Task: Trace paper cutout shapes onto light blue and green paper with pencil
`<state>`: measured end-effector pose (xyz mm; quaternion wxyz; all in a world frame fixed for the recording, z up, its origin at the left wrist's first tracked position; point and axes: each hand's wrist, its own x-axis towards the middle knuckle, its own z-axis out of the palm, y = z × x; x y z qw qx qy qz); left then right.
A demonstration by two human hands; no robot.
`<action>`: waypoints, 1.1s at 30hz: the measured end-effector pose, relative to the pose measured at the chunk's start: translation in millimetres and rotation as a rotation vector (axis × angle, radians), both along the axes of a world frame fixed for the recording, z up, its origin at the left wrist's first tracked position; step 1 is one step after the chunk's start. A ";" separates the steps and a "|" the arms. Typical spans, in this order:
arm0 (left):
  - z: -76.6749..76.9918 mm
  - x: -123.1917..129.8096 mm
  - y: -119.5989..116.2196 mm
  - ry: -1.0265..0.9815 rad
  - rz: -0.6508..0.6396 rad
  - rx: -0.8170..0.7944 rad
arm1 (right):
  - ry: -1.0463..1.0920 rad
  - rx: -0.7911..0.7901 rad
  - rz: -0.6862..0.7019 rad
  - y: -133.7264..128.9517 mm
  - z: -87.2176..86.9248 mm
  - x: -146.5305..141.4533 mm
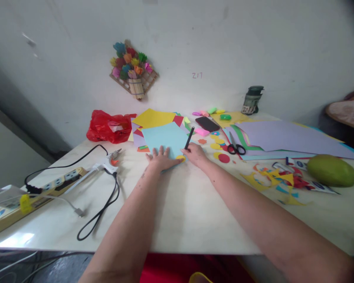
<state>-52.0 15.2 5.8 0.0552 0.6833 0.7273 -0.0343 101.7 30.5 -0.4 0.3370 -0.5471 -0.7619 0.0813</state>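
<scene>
A light blue sheet of paper (165, 135) lies on the table in front of me. My left hand (160, 160) is spread flat on its near part, fingers apart. Under the left thumb is a small yellow paper disc (180, 158) at the sheet's near right corner. Beside it, my right hand (196, 154) is closed around a black pen (189, 137), held upright and slanting. The pen's tip is hidden by the fingers. Just right of that hand are a red paper circle (224, 158) and several yellow ones.
Black-handled scissors (236, 148) rest by stacked coloured sheets (271, 135). Paper scraps (265, 179) and a green fruit (332, 170) are at the right. A glue gun (107, 161) and a power strip (56, 182) with cables occupy the left. Behind are a phone (207, 124) and a bottle (252, 101).
</scene>
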 end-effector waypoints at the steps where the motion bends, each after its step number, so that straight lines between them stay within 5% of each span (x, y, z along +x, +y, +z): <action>1: 0.0 0.0 -0.1 -0.001 -0.001 0.001 | -0.003 -0.002 0.000 -0.1 -0.1 0.1; 33: -2.6 -0.7 2.2 0.016 0.004 0.001 | -0.042 0.016 -0.058 -3.7 -1.3 4.0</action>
